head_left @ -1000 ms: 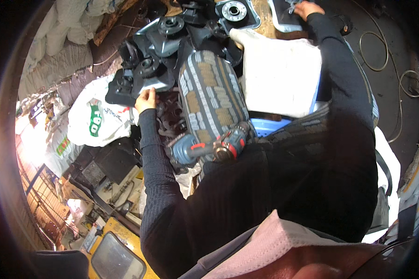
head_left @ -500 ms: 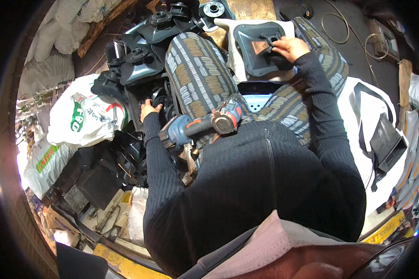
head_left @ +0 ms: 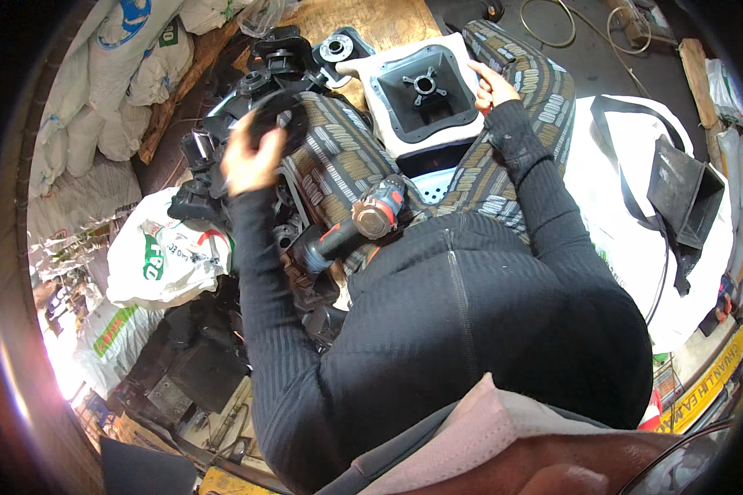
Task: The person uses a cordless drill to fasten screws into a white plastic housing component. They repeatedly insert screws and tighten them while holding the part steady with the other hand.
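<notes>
A square black speaker horn (head_left: 411, 125) lies with its wide mouth up on a white padded block (head_left: 380, 103) between my knees. Inside it, a four-armed hub (head_left: 425, 85) shows. My right hand (head_left: 494, 89) is at the block's right edge, index finger stretched out beside the horn's rim, nothing visible in it. Blurred by motion, my left hand (head_left: 252, 158) is closed on a round black part (head_left: 282, 115) above my left thigh; its details are smeared. A cordless drill (head_left: 376, 216) rests on my lap, its chuck pointing away from me.
More black molded parts (head_left: 281, 62) are heaped at the far left. A white plastic bag (head_left: 169, 264) sits left of my arm. To the right, a black box-shaped piece (head_left: 685, 194) with a strap lies on a white sack (head_left: 611, 148). Filled sacks (head_left: 99, 82) are stacked far left.
The speaker horn has been turned over, so its open mouth faces up. My left hand has risen from the heap with a round black part. My right hand has left the horn's narrow end.
</notes>
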